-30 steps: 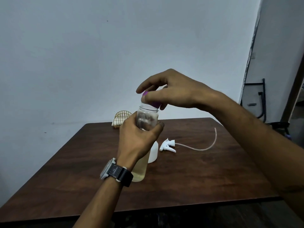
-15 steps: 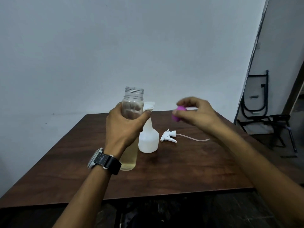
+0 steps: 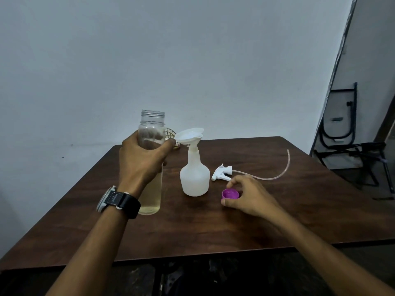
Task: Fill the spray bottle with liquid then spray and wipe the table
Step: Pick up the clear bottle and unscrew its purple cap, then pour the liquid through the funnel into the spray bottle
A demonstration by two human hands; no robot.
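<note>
Head view: at a dark wooden table (image 3: 213, 227), a person's left hand (image 3: 141, 161) is wrapped around an uncapped clear bottle (image 3: 152, 133) of pale yellow liquid, gripping it high on the body, apparently so it can be tipped. Just right of that bottle stands the white spray bottle (image 3: 194, 180), upright, with a white funnel (image 3: 189, 135) seated in its neck to catch the pour. Right of the spray bottle, the right hand (image 3: 250, 197) rests low on the tabletop with thumb and fingers loosely curled around a purple cap (image 3: 230, 193); the cap lies open side up, and whether it is pinched or already let go cannot be told. The trigger head (image 3: 222, 173) with its long dip tube (image 3: 277, 174) lies behind that hand, apparently set aside so the neck stays free for filling. A small wire basket (image 3: 170, 133) shows behind the spray bottle near the wall. The spray bottle stands well in from every table edge, with bare wood in front of it and on its right; the pour should need only a short tilt rightward, though the funnel sits close to the clear bottle's shoulder.
</note>
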